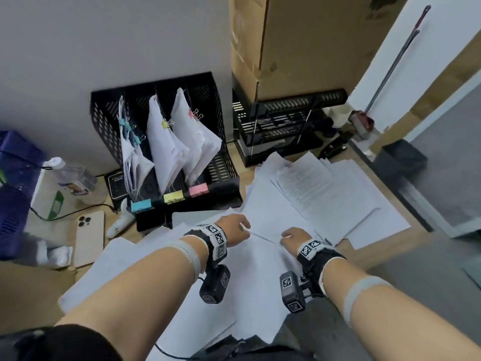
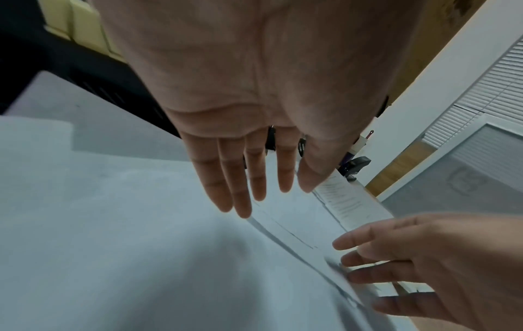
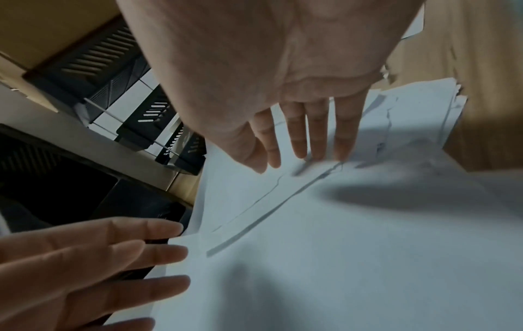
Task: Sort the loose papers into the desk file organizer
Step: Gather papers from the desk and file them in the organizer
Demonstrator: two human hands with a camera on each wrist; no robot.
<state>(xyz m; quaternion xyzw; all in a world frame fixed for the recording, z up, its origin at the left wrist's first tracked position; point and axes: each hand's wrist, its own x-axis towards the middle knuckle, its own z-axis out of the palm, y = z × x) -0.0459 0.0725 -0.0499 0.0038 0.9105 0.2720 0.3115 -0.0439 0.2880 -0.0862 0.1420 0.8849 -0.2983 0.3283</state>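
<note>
The black mesh file organizer [image 1: 104,126] stands against the wall. Its slots hold three clipped paper bundles, and blue, yellow and pink tags [image 1: 170,197] line its front. Loose white papers [image 1: 325,199] lie fanned over the desk in front of it. My left hand [image 1: 234,230] and right hand [image 1: 294,237] reach down side by side onto the top sheet [image 1: 247,282]. In the left wrist view the left hand [image 2: 263,190] has straight fingers, tips at a sheet's raised edge [image 2: 283,237]. The right hand [image 3: 300,152] also lies flat, fingertips on the paper.
A tall cardboard box [image 1: 299,43] sits on stacked black trays [image 1: 281,126] right of the organizer, with a black stapler [image 1: 334,148] beside them. On the left are a phone [image 1: 89,238], a water bottle [image 1: 70,175], a blue basket [image 1: 13,183] and a cable.
</note>
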